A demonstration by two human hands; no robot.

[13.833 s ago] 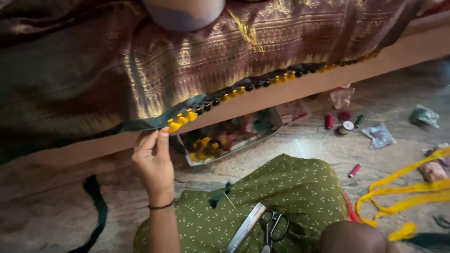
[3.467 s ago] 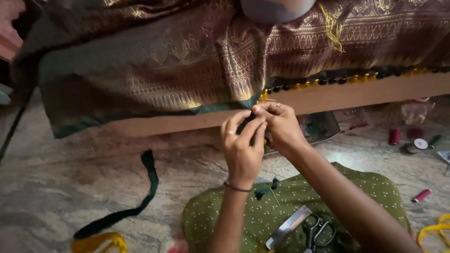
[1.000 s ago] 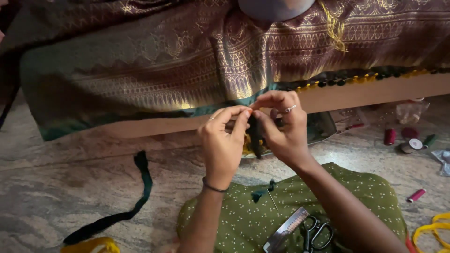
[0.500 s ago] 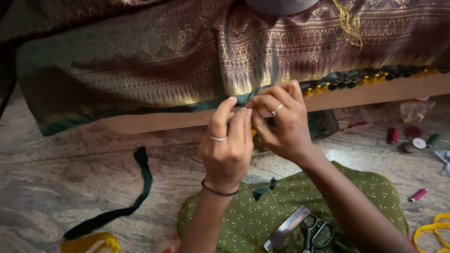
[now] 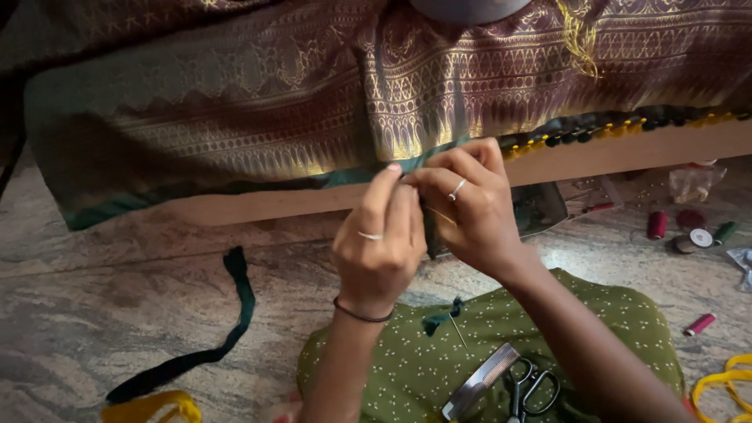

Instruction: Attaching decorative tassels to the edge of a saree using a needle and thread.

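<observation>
Head view: both hands, left hand and right hand, fingers bent, pinch the sari edge

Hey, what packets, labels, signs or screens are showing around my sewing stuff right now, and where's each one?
Clear plastic bag: floor at far right under the wooden ledge, crumpled, see-through with a red top edge.
Clear plastic packet: right edge of the view, on the floor, mostly cut off.
Thread spool: floor at right, round pale end label.
No signs or screens.

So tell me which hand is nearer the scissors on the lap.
Right. The right hand sits up at the fabric edge, above the scissors; the left hand is beside it, farther left.
</observation>
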